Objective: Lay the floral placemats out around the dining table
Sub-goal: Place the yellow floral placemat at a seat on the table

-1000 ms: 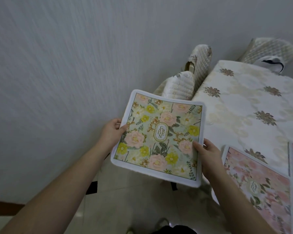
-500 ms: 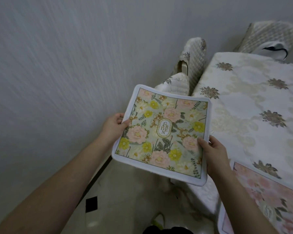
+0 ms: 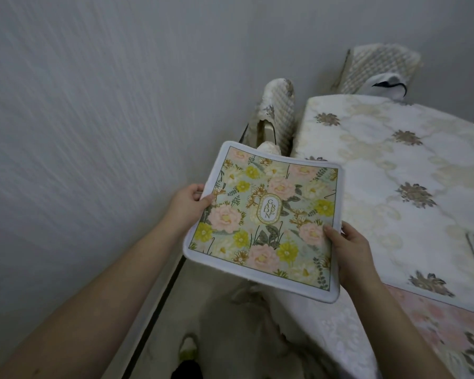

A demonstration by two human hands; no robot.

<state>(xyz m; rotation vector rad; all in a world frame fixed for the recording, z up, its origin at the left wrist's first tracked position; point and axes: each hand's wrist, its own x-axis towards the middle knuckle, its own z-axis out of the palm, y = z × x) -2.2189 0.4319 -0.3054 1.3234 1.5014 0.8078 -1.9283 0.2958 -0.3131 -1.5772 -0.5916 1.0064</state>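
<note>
Table (image 3: 394,165) at right; both hands, left (image 3: 186,206) and right (image 3: 350,253), pinch green mat (image 3: 266,217) mid-frame: lower flat, square to edge.

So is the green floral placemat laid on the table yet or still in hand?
In hand: the green placemat is held by the left hand and right hand.

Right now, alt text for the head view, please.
Two bare hands, left hand and right hand, hold a green floral placemat by opposite edges, in the air beside a dining table with a floral tablecloth. A pink placemat already lies at the near right; padded chairs stand by the wall.
</note>
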